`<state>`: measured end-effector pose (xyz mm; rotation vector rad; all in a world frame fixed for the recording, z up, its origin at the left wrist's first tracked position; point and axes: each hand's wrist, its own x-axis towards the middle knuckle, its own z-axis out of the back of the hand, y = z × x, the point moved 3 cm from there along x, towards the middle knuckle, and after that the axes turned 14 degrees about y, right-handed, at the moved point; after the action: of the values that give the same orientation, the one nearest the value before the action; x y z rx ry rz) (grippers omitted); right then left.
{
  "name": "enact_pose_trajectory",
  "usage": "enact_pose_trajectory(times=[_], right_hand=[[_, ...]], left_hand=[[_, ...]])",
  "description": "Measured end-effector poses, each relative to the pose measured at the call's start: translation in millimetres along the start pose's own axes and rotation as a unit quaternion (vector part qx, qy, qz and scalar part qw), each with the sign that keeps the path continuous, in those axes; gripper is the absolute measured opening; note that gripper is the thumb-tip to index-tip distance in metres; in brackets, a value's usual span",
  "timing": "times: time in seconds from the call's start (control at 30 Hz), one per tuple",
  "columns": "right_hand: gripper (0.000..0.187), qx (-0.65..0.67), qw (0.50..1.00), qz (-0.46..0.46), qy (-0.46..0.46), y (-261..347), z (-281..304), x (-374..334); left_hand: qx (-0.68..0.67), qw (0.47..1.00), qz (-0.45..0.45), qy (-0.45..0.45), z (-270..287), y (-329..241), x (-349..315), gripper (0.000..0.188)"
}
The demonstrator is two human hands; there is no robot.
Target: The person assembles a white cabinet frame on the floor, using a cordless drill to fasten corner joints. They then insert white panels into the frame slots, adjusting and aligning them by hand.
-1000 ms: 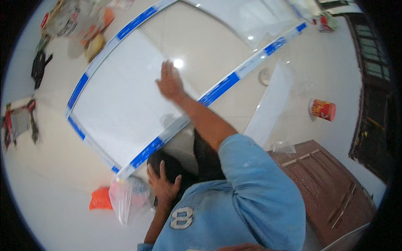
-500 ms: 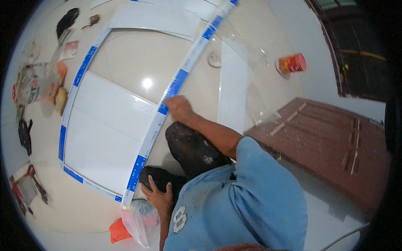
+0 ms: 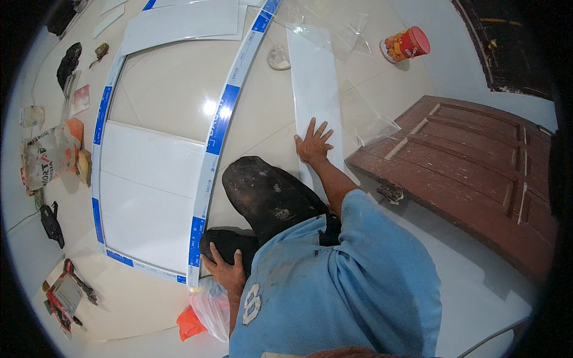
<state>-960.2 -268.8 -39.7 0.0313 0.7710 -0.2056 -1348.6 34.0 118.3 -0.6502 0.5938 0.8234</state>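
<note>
My right hand (image 3: 314,144) lies open, fingers spread, on a long narrow white panel (image 3: 313,77) on the floor to the right of my knees. Low on the left, my left hand (image 3: 225,265) rests with its fingers apart against the dark cloth at my left knee (image 3: 230,240). Left of me lies a large white frame (image 3: 222,110) wrapped in blue-and-white film. White panel pieces (image 3: 149,161) fill its lower part, and another white sheet (image 3: 179,27) lies over its far end. Neither hand holds anything.
A brown panelled door (image 3: 459,161) lies at the right, with clear plastic sheeting (image 3: 373,116) beside it. Behind stands a red-lidded can (image 3: 406,45). On the left are a printed sack (image 3: 51,155), a black tool (image 3: 52,224) and a red tool (image 3: 54,307). Plastic bags (image 3: 212,304) sit near my left hand.
My right hand has let go of the frame's long side and moved right onto the narrow white panel, fingers now spread. My left hand has stayed by the knee. The view has shifted slightly.
</note>
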Motion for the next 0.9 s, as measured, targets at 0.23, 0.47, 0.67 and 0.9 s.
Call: enact_pose_trajectory(times=[0.23,0.47,0.67,0.9], right_hand=[[0.105,0.029,0.999,0.015,-0.012,-13,-2,13],[0.091,-0.197,0.978,-0.063,-0.036,-197,17,62],[0.036,-0.066,0.985,0.150,-0.060,25,53,26],[0.046,0.072,0.885,0.394,-0.236,303,186,115]], left_hand=[[-0.004,1.000,-0.001,0.005,3,3,-1,0.094],[-0.070,0.994,-0.059,0.052,-3,-28,1,0.093],[-0.016,0.999,-0.039,-0.030,29,1,25,0.092],[-0.124,0.977,-0.148,-0.092,61,-16,100,0.073]])
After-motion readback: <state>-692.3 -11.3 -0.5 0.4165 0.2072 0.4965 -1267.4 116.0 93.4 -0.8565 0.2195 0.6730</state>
